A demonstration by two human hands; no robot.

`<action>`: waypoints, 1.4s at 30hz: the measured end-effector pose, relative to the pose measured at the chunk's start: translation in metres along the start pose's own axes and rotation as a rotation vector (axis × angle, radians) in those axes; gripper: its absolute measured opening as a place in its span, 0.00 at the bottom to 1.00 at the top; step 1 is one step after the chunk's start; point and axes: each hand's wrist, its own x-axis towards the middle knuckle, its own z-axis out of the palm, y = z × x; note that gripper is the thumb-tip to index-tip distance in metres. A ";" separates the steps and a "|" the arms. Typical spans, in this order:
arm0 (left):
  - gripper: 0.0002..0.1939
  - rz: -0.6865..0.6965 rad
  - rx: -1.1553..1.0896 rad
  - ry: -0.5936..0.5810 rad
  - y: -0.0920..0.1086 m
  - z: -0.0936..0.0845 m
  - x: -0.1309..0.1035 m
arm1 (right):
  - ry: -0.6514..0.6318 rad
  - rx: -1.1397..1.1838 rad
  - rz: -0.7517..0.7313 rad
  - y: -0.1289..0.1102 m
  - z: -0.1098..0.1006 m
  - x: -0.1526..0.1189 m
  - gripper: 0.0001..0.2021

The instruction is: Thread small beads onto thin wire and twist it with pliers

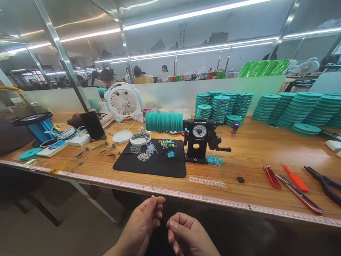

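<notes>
My left hand (pixel 141 227) is in front of the table's edge, its thumb and index finger pressed together. To its right, a small gap away, my right hand (pixel 190 238) is also closed in a pinch. A tiny dark speck shows at its fingertips, too small to name. Whatever the left fingers hold cannot be made out. Beyond the hands lies a black mat (pixel 147 168) with piles of small metal parts (pixel 144 156), coloured beads (pixel 168 144) and short blue pieces (pixel 171 154). A black hand-crank winder (pixel 197 144) with a dial carries several teal spools (pixel 163 122).
A measuring tape (pixel 165 191) runs along the table edge. At right lie pliers (pixel 328 185), tweezers (pixel 300 195), an orange-handled tool (pixel 296 178) and a red cutter (pixel 272 177). Teal spool stacks (pixel 300 109) stand behind. A fan (pixel 124 102) and phone (pixel 93 125) stand left.
</notes>
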 end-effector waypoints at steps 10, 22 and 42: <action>0.10 -0.176 0.021 -0.195 0.006 0.003 -0.007 | 0.079 -0.305 -0.098 -0.003 -0.004 -0.001 0.20; 0.03 -0.348 0.071 -0.348 0.008 0.008 -0.012 | 0.056 -0.287 -0.187 -0.020 0.001 -0.004 0.16; 0.11 -0.406 0.230 -0.277 0.006 0.012 -0.011 | 0.220 -0.654 -0.311 -0.020 -0.003 -0.005 0.13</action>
